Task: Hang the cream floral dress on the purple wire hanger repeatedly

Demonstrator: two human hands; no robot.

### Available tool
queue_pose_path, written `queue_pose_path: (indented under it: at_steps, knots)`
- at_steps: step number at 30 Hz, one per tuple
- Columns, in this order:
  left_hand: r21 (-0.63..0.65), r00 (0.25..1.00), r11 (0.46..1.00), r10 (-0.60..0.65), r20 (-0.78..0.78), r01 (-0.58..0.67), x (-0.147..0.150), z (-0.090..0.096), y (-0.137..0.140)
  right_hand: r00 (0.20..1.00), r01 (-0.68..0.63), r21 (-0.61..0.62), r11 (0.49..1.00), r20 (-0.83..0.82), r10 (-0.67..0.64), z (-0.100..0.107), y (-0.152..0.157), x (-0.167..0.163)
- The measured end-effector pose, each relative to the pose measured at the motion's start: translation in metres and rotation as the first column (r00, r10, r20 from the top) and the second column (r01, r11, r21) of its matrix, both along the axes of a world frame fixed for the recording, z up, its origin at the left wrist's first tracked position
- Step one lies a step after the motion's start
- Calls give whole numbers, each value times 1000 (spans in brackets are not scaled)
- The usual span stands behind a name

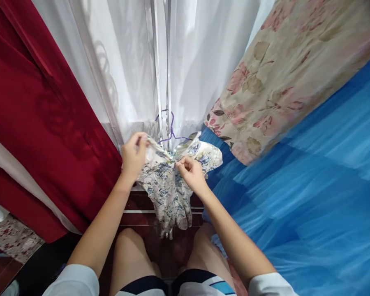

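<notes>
A white dress with a blue and green floral print [165, 181] hangs in front of me on a purple hanger [172, 130]. My left hand [135, 154] pinches the cloth at the left edge of its neckline, beside the shoulder. At the middle of the chest, my right hand [191, 170] is closed with thumb and fingertips on the front of the dress near the bottom of the V neck. Whether a button or other small fastening lies under those fingertips is too small to tell. The lower part of the dress hangs down towards my knees.
A white metal stand [169, 61] rises behind the hanger, before white curtains [203, 53]. Red cloth [49, 123] hangs at the left. To the right hang a cream cloth with pink flowers [265, 90] and layered blue tulle [311, 185]. My bare knees are below.
</notes>
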State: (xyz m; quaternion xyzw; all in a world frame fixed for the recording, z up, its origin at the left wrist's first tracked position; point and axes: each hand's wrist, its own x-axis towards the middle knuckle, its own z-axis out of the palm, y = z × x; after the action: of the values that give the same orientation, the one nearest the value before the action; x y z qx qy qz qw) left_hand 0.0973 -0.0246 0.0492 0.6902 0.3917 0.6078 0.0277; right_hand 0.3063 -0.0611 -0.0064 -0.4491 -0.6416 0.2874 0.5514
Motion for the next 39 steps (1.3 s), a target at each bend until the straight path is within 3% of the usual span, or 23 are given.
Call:
queue_pose_path:
  at_steps: [3, 6, 9, 12, 15, 20, 23, 25, 28, 32, 36, 39]
  knots:
    - [-21, 968, 983, 182, 173, -181, -48, -31, 16, 997, -74, -66, 995, -33, 72, -10, -13, -3]
    - [-188, 918, 956, 273, 288, -226, -73, -84, 27, 992, -120, -101, 988, -46, 116, -15, -22, -7]
    - [-340, 938, 932, 225, 263, -128, -63, -132, 24, 989, -92, -120, 989, -130, 76, -29, -22, -2]
    - [-377, 962, 924, 157, 225, -63, -35, -159, 7, 964, 35, -175, 984, -252, -79, -52, -19, 16]
    - [-326, 953, 942, 167, 253, -79, -10, -172, -24, 935, 144, -195, 970, -293, -197, -76, -20, 36]
    - [-82, 956, 984, 173, 236, -158, 9, -194, -80, 937, 187, -246, 951, -246, -248, -108, -20, 59]
    - [-21, 965, 986, 163, 206, -163, 16, -198, -100, 931, 230, -292, 928, -212, -297, -126, -13, 64]
    - [-70, 978, 997, 55, 204, -42, 22, -193, -107, 933, 241, -309, 920, -186, -307, -139, -10, 65]
    - [-200, 973, 969, -99, 210, 142, 34, -180, -106, 943, 257, -334, 907, -118, -311, -156, -13, 63]
    - [-273, 978, 944, -151, 142, 185, 51, -157, -91, 960, 268, -364, 892, 19, -280, -168, -28, 62]
    - [-302, 934, 891, -358, -11, 338, 73, -129, -81, 951, 306, -342, 889, 143, -272, -152, -50, 68]
    - [-379, 819, 792, -558, -134, 478, 92, -108, -82, 966, 219, -222, 950, 184, -180, -124, -73, 66]
